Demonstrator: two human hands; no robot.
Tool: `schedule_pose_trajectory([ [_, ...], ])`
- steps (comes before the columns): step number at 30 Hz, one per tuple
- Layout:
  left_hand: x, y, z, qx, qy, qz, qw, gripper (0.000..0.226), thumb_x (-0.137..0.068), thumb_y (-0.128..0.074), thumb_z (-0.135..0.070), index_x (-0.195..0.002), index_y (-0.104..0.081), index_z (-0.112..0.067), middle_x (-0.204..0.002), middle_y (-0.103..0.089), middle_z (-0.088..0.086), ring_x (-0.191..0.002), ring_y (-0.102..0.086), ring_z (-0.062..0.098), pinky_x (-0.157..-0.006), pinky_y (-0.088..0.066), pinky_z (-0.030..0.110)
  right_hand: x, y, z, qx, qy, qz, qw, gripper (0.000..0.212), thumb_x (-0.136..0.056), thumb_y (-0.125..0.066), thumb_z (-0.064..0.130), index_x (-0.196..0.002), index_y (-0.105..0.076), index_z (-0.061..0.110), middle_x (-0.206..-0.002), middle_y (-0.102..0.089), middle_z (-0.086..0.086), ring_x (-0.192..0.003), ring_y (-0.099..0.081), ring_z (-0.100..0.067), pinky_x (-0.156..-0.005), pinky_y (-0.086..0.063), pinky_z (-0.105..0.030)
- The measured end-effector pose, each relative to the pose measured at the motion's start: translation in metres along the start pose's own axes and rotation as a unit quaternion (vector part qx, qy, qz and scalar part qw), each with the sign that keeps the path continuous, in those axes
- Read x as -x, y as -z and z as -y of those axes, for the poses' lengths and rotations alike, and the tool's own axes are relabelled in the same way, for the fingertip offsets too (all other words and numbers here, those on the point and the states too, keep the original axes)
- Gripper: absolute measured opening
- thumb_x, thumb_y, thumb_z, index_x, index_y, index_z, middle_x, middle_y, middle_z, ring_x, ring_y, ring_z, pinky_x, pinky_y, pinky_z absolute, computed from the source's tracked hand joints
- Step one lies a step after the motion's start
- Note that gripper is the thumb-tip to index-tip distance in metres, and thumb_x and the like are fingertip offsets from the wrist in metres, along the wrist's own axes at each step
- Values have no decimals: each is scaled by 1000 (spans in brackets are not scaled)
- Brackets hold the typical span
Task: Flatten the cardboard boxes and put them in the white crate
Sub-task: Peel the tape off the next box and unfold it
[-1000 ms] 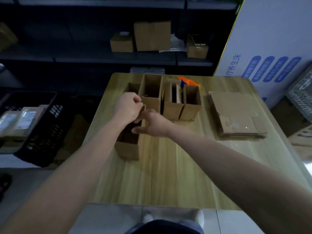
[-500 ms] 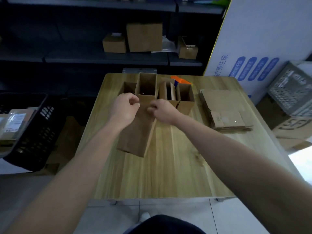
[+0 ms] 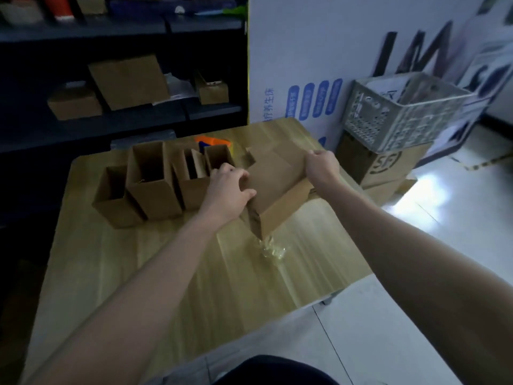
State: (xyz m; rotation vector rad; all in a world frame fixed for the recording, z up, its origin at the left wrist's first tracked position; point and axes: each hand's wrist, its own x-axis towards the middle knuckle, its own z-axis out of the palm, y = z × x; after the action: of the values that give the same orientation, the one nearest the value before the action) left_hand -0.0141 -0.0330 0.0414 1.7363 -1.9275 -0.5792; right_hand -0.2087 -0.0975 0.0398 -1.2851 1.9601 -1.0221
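Note:
My left hand (image 3: 227,187) holds the near-left edge of a stack of flattened cardboard boxes (image 3: 277,184), and my right hand (image 3: 322,165) grips its far-right edge. The stack's near end is tilted up off the right side of the wooden table (image 3: 166,273). Several open cardboard boxes (image 3: 152,182) stand upright in a row at the table's back left, just left of my left hand. The white crate (image 3: 402,115) sits off the table to the right, on top of stacked brown cartons (image 3: 388,165).
A crumpled bit of clear tape (image 3: 272,248) lies on the table below the stack. An orange and blue object (image 3: 212,140) lies behind the upright boxes. Dark shelves (image 3: 125,112) with cartons stand behind the table, and a white printed board (image 3: 305,65) stands behind the crate.
My hands moved right from the flattened box in the middle of the table to the stack of flat cardboard and took hold of it. The view swung right, bringing the crate into sight.

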Motion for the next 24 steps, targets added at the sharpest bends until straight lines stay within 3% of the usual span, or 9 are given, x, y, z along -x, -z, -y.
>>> schedule_pose_trajectory([
  [3, -15, -30, -23, 32, -29, 85, 995, 70, -74, -75, -45, -132, -49, -16, -137, -38, 2, -128, -31, 20, -104, -26, 27, -13, 36, -34, -4, -84, -9, 996, 15, -93, -41, 18, -85, -51, 13, -90, -50, -8, -79, -49, -22, -71, -41, -29],
  [6, -29, -57, -43, 59, -31, 177, 982, 95, -63, -81, -48, -142, -36, -23, -153, -17, 1, -140, -18, 19, -110, -19, 29, -19, 66, -59, -29, -147, -9, 989, 23, -96, -34, 17, -75, -43, 18, -73, -39, -1, -69, -43, -19, -70, -38, -26],
  [9, -42, -82, -55, 161, -14, 186, 969, 80, -65, -83, -36, -134, -45, -25, -142, -28, 3, -131, -34, 18, -105, -28, 24, -26, 87, -74, -59, -185, -28, 981, 28, -97, -34, 15, -69, -39, 16, -75, -40, -2, -86, -40, -21, -74, -34, -28],
  [11, -50, -94, -60, 242, 8, 173, 955, 58, -66, -83, -31, -117, -55, -27, -123, -41, 1, -109, -48, 11, -88, -39, 18, -30, 97, -82, -104, -194, -47, 974, 23, -96, -45, 30, -91, -51, 8, -94, -49, -6, -89, -46, -24, -77, -40, -34],
  [15, -67, -106, -67, 424, 223, 135, 867, 23, -75, -72, -39, -84, -58, -24, -81, -57, -1, -66, -53, 11, -47, -45, 15, -41, 119, -95, -92, -178, 42, 979, 71, -82, -47, 70, -111, -60, 7, -109, -59, -3, -98, -55, -24, -88, -46, -39],
  [17, -75, -105, -61, 446, 346, 136, 814, 33, -72, -68, -50, -74, -51, -22, -70, -49, 2, -62, -49, 15, -52, -46, 21, -43, 126, -101, -59, -168, 117, 977, 73, -77, -50, 75, -109, -64, 11, -104, -60, 1, -94, -56, -19, -81, -45, -32],
  [19, -80, -106, -50, 447, 426, 132, 776, 42, -65, -67, -55, -78, -52, -19, -77, -53, 5, -73, -53, 20, -69, -50, 33, -46, 132, -104, -79, -160, 217, 960, 61, -76, -60, 66, -106, -62, 13, -101, -64, 1, -91, -61, -16, -74, -47, -30],
  [22, -80, -108, -37, 454, 480, 132, 739, 47, -67, -64, -57, -88, -55, -15, -91, -58, 11, -84, -55, 30, -71, -49, 42, -50, 132, -100, -121, -141, 315, 931, 49, -66, -75, 38, -105, -63, 11, -103, -68, -3, -97, -65, -19, -78, -51, -32],
  [24, -79, -108, -33, 469, 467, 132, 737, 49, -75, -60, -58, -101, -57, -16, -108, -56, 10, -96, -53, 33, -69, -50, 45, -54, 128, -90, -146, -129, 305, 932, 44, -63, -76, 30, -99, -67, 7, -93, -73, -3, -84, -71, -17, -66, -55, -26],
])
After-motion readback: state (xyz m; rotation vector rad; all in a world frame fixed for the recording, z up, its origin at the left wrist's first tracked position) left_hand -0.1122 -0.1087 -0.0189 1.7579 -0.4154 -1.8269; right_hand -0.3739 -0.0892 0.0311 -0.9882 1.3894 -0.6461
